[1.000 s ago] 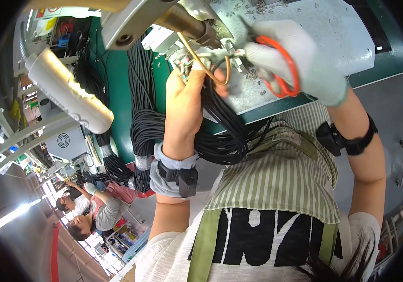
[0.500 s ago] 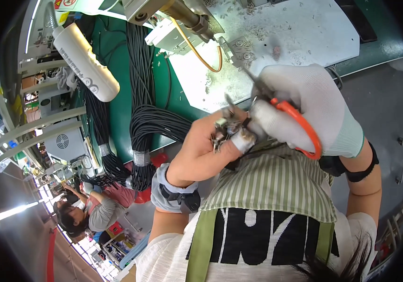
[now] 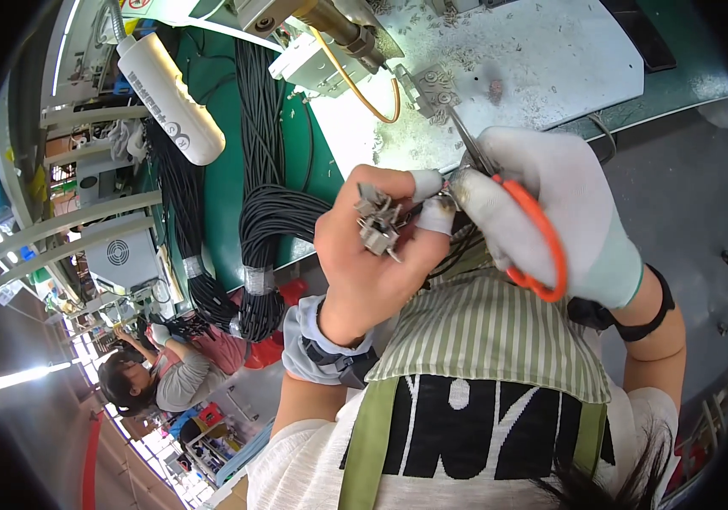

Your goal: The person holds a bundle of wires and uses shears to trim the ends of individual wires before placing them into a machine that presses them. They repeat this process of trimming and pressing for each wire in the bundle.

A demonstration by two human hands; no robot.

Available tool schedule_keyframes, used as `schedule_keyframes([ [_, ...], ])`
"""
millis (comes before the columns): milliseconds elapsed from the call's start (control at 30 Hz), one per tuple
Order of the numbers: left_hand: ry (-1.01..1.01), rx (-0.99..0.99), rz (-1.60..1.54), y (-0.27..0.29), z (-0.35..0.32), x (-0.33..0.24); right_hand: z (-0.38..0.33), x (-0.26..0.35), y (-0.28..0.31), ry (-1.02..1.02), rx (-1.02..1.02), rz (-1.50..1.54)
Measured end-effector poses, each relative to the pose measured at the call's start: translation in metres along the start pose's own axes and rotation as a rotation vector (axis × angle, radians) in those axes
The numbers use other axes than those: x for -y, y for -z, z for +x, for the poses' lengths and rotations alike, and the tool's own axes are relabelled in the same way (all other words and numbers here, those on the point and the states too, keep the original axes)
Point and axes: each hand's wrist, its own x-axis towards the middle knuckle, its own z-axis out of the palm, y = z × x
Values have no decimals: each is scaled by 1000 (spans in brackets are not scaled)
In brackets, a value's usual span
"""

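Grey connectors (image 3: pixel 378 223) sit clustered in the bare left hand (image 3: pixel 372 255), whose fingers are clenched around them, with thin wires running rightward from the cluster toward the gloved right hand (image 3: pixel 555 217). That hand's fingers grip orange-handled scissors (image 3: pixel 527 223), blades slanting up and left so the tips lie just right of the connectors, above the white bench (image 3: pixel 542 51). Bundled black cables (image 3: pixel 270 229) hang to the left, well apart.

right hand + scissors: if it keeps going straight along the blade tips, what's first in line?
Probably the small grey metal fitting on the white mat. The right hand, gloved, holds the orange-handled scissors with the blades pointing up toward it. Depth is unclear, so the tips may pass above it.
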Motion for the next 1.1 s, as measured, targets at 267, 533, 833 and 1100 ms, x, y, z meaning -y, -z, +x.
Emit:
schedule_keyframes([
  [267,447,-104,-378,0,5,-4,-2,-26,-21,595,-429,-667],
  [533,356,-29,-315,-6,3,-5,-12,-24,-24,421,-264,-612],
  [833,148,-45,-61,-6,7,-7,-14,-30,-23,474,-279,-518],
  [1100,208,-66,-29,-12,10,-5,2,-41,-30,565,-477,-597],
])
